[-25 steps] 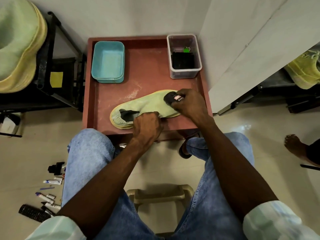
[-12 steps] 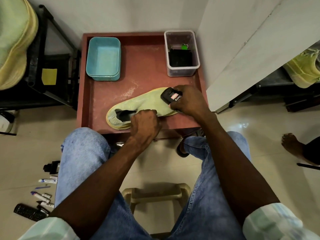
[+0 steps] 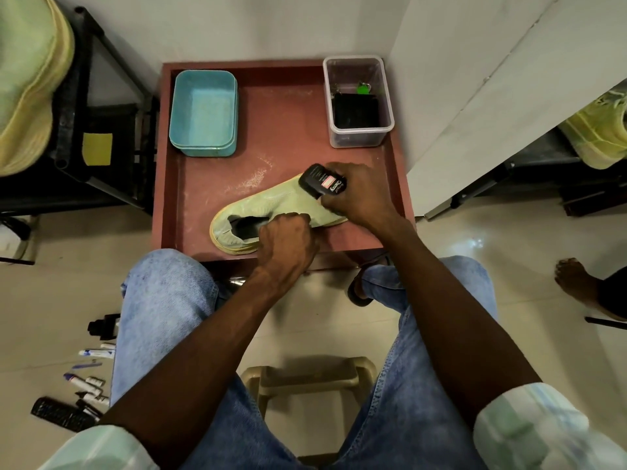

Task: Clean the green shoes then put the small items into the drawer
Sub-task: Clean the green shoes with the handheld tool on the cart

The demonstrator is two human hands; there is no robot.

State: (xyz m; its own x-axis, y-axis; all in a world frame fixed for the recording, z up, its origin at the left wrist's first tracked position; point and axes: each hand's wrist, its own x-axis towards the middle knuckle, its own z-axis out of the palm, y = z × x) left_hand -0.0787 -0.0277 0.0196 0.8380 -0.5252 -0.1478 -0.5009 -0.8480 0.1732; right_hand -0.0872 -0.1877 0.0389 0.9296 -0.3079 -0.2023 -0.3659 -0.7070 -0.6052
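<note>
Shoe: pale green knit slip-on shoe with yellowish sole [image 3: 268,205], lay on the red-brown wooden tray table [image 3: 281,137], toward its near edge.
Long axis: ran slantwise, heel at near left, toe at far right under the right hand.
Look: ribbed knit upper, dark opening at the heel end, thin yellow rim of sole showing round the heel.
Left hand [image 3: 288,245]: fingers curled, gripped the shoe at the near edge of its opening.
Right hand [image 3: 363,195]: fingers wrapped round a black shoe brush with a red-and-white label [image 3: 320,182], pressed on the toe end.
Far left of tray: empty teal plastic tub [image 3: 203,113].
Far right of tray: clear plastic box with dark contents and a green tag [image 3: 356,100].
Floor at left: markers, tubes and a black remote [image 3: 61,413].
</note>
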